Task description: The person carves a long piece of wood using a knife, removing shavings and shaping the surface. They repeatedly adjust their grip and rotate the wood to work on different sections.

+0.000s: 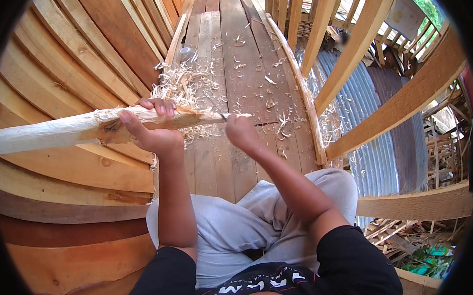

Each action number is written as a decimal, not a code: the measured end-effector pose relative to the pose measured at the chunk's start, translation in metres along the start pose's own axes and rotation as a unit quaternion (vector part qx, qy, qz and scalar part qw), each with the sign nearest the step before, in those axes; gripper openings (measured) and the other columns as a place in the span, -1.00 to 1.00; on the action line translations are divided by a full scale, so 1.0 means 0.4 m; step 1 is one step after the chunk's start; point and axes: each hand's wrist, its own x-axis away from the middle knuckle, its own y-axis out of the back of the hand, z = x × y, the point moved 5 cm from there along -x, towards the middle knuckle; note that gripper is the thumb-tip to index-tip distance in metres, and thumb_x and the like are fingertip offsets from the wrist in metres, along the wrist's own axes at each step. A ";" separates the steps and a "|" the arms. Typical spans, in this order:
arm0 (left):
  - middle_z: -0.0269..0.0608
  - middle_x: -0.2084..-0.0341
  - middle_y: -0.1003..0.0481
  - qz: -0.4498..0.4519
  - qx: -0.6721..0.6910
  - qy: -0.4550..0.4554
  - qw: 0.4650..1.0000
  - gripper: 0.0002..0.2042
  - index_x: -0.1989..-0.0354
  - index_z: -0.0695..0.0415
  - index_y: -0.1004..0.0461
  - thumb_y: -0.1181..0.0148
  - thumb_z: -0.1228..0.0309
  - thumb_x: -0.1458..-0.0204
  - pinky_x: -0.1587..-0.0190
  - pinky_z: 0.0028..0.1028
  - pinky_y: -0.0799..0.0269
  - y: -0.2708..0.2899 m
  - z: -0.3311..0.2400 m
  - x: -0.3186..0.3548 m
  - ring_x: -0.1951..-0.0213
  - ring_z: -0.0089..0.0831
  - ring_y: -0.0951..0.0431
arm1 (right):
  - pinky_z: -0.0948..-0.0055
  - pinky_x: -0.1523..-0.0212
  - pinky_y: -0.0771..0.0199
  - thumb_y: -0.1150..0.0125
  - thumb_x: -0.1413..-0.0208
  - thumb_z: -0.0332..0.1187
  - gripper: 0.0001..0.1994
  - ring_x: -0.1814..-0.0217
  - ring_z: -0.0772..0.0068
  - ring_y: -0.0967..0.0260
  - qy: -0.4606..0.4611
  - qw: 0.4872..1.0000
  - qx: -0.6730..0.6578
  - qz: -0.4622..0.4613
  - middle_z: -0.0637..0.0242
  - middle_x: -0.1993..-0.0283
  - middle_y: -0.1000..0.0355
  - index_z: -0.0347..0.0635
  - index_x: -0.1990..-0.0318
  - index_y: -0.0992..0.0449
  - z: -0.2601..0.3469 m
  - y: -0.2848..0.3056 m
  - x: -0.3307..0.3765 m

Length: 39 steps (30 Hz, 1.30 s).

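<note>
Left hand (155, 128) clenched around pale peeled pole (63, 129) (shavings (183, 87) beyond), right hand (241, 131) grasping knife (235, 116) at its tip.

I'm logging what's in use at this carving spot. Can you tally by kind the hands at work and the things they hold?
Hands: 2, the left hand and the right hand
Wooden poles: 1, the pole gripped by the left hand
Blades: 1, the blade in the right hand, set against the pole's tip
Total: 4

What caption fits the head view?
Left hand grips a peeled wooden pole; right hand holds a blade to it.
</note>
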 end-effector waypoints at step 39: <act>-0.34 0.72 -0.14 0.080 0.022 0.032 0.996 -0.38 0.52 0.02 -0.25 0.17 -0.39 0.03 0.35 -0.37 -0.16 0.066 0.004 -0.045 0.62 -0.44 -0.18 | 0.22 0.14 -0.41 -0.06 -0.18 -0.18 -0.65 0.20 0.14 -0.50 -0.016 0.999 -0.038 -0.017 0.01 0.24 -0.53 -0.33 0.12 -0.52 -0.246 0.081 -0.189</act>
